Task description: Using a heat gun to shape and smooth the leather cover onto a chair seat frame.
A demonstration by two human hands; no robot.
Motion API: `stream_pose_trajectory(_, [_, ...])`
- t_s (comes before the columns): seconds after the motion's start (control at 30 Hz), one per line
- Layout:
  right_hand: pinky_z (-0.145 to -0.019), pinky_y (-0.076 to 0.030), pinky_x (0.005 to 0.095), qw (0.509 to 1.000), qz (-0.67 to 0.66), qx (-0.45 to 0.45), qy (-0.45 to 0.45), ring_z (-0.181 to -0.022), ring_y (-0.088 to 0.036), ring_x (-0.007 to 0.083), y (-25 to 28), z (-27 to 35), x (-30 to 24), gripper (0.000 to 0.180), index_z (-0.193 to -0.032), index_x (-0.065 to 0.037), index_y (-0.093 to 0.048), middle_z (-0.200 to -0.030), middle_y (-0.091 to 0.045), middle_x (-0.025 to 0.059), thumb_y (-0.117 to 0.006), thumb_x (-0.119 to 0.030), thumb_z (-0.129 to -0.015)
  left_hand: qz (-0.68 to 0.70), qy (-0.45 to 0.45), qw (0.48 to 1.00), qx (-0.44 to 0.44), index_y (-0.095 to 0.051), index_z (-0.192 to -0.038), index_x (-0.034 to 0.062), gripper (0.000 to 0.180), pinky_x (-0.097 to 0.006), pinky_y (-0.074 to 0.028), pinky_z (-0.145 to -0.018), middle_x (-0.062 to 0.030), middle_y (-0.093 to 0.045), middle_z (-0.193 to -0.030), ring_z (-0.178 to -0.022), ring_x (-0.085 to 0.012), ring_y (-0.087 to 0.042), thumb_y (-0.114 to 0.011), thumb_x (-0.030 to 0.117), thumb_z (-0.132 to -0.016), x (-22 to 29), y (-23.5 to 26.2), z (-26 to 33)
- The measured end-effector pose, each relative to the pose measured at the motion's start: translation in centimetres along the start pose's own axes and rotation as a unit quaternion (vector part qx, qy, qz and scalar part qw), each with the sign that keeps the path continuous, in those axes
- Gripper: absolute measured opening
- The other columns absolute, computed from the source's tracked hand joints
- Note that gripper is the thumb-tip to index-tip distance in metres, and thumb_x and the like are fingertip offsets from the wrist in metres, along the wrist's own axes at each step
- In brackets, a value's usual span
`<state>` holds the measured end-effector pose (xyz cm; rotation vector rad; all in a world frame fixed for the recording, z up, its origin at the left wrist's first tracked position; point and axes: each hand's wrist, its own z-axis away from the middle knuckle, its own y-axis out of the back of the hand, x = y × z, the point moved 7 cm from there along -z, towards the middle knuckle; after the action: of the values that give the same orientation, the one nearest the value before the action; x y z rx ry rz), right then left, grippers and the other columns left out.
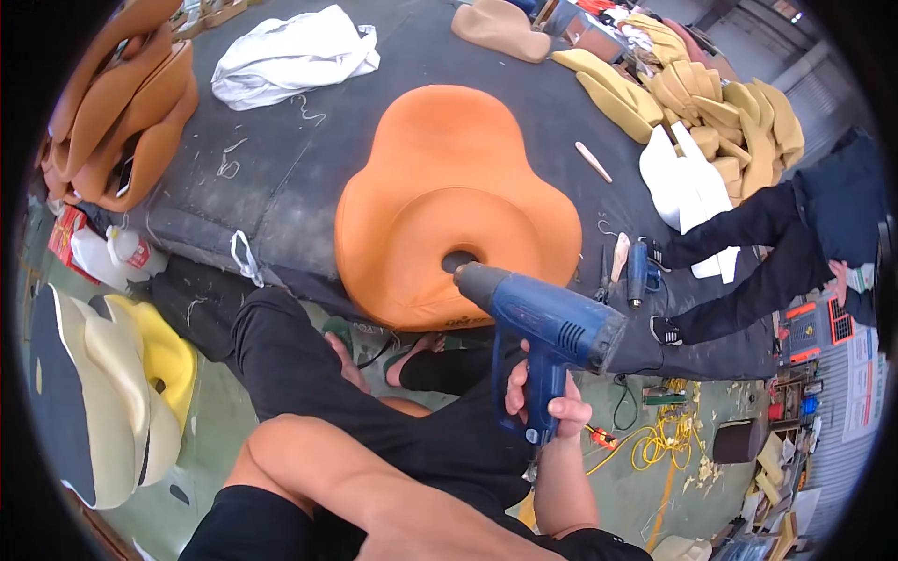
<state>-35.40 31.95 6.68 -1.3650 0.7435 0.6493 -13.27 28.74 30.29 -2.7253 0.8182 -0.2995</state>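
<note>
My right hand (552,408) is wrapped round the handle of a blue heat gun (552,318). The gun's dark nozzle points up and left, over the front part of an orange upholstered seat (449,154). This seat has a rounded, lobed shape and a dark hole near its front; it lies on the black-covered table (281,178). From the left my bare forearm crosses low over my lap. Only the wrist and back of my left hand (435,533) show at the lower edge; its fingers are hidden.
A second blue heat gun (638,271) and a pale-handled tool (619,257) lie right of the seat, near another person's shoes. White fabric (295,56) and foam pieces (697,93) lie farther back. Brown covered shells (122,122) stack left; a yellow cable (655,449) coils on the floor.
</note>
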Motion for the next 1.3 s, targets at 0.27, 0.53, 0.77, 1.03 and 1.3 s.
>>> stream_pose_trajectory(0.27, [-0.055,-0.053,0.0318,0.999,0.023,0.025,0.015,-0.077,-0.070,0.0300,0.2,0.2,-0.2,0.101,-0.151,0.009,-0.038,-0.105,-0.066,0.0217,-0.078,-0.029,-0.066,-0.179,0.166,0.933,-0.265,-0.016,-0.160,-0.0186,0.151,-0.071,-0.016,-0.120,-0.0461,-0.011,-0.165,-0.154,-0.0591,-0.018,-0.049,0.100,-0.073,-1.2,1.0,-2.1])
stream_pose_trajectory(0.53, [-0.057,-0.051,0.0303,0.999,0.025,0.021,0.004,-0.079,-0.070,0.0283,0.1,-1.1,-1.2,0.103,-0.152,0.010,-0.037,-0.109,-0.065,0.0215,-0.079,-0.029,-0.066,-0.179,0.170,0.969,0.032,-0.033,-0.151,-0.0190,0.122,-0.077,-0.014,-0.117,-0.0426,-0.032,-0.156,-0.145,-0.0633,-0.034,-0.058,0.082,-0.086,1.4,5.7,2.2])
stream_pose_trajectory(0.77, [-0.075,-0.053,0.0329,1.000,-0.009,0.016,-0.010,-0.081,-0.067,0.0255,-0.1,0.0,-0.2,0.097,-0.150,0.010,-0.041,-0.115,-0.068,0.0236,-0.080,-0.027,-0.069,-0.160,0.149,0.972,0.085,-0.049,-0.143,-0.0039,0.090,-0.069,-0.027,-0.118,-0.0259,-0.050,-0.147,-0.138,-0.0558,-0.046,-0.070,0.065,-0.088,1.9,7.8,4.8])
stream_pose_trajectory(1.03, [-0.068,-0.057,0.0336,0.994,0.080,0.076,0.018,-0.076,-0.070,0.0275,0.5,0.8,-4.1,0.102,-0.146,0.013,-0.040,-0.104,-0.071,0.0255,-0.079,-0.033,-0.063,-0.447,0.241,0.772,0.383,-0.056,-0.149,0.0010,0.060,-0.040,-0.052,-0.102,-0.0229,-0.068,-0.136,-0.115,-0.0203,-0.068,-0.067,0.038,-0.103,7.0,13.6,13.6])
stream_pose_trajectory(1.3, [-0.073,-0.053,0.0376,0.993,0.020,0.001,0.120,-0.081,-0.067,0.0293,3.0,0.4,-8.5,0.082,-0.140,0.010,-0.045,-0.093,-0.069,0.0223,-0.074,-0.038,-0.080,-0.104,0.350,0.352,0.862,-0.015,-0.169,0.0134,0.115,-0.064,-0.022,-0.124,-0.0228,-0.021,-0.172,-0.158,-0.0403,-0.023,-0.082,0.054,-0.085,5.4,26.7,43.3])
